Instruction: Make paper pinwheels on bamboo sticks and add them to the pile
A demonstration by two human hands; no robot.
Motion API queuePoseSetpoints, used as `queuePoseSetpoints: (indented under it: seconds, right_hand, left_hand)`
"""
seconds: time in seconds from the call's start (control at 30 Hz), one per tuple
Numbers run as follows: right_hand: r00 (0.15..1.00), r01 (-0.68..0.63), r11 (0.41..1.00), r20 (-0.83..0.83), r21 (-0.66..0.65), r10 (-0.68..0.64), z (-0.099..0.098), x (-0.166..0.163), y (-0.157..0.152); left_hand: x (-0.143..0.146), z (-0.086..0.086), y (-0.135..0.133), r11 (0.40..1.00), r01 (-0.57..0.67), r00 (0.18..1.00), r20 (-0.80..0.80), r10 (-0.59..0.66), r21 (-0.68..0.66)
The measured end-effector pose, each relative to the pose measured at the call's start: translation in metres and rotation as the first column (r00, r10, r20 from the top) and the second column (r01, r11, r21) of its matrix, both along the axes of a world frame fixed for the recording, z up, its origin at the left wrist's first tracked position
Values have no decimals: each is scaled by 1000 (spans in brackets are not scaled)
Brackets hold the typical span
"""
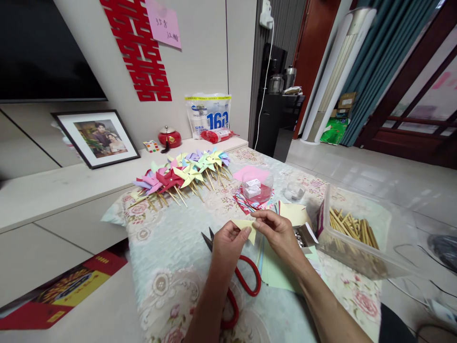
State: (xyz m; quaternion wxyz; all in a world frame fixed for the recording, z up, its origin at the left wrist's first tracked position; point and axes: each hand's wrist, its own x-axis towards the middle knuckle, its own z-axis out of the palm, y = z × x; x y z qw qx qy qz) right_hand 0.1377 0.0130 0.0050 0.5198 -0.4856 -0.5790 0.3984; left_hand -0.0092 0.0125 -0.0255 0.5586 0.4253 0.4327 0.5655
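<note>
Left hand [230, 242] clamped on paper [253, 236]; right hand [277, 232] at its edge, I can't tell if pinching. Reckon light, easily creased: I'd hold corners.

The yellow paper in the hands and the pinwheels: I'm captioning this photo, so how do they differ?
The yellow paper is held up between the left hand and right hand, while the pinwheels lie clustered on the tablecloth. The yellow paper shows no stick; the pinwheels have sticks. The yellow paper is one colour; the pinwheels come in several. Shared: some pinwheels are pale yellow too.
</note>
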Motion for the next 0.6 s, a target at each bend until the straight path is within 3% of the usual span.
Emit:
queuePoseSetpoints:
  seconds: [0.27, 0.4, 0.53, 0.6]
  right_hand:
    - [998, -39, 999, -57, 16, 40, 1, -3, -1]
    - [998, -33, 999, -59, 4, 33, -1, -3, -1]
    - [975, -107, 992, 189, -64, 118, 0, -9, -9]
    - [891, -191, 979, 407, -67, 202, 3, -17, -16]
  left_hand:
    - [1, 3, -2, 998, 14, 1000, 26, -12, -57]
    - [-6, 8, -1, 991, -102, 990, 90, 111, -90]
    - [-18, 14, 3, 962, -230, 918, 295, 264, -145]
    - [-22, 18, 4, 959, -226, 859, 430, 279, -170]
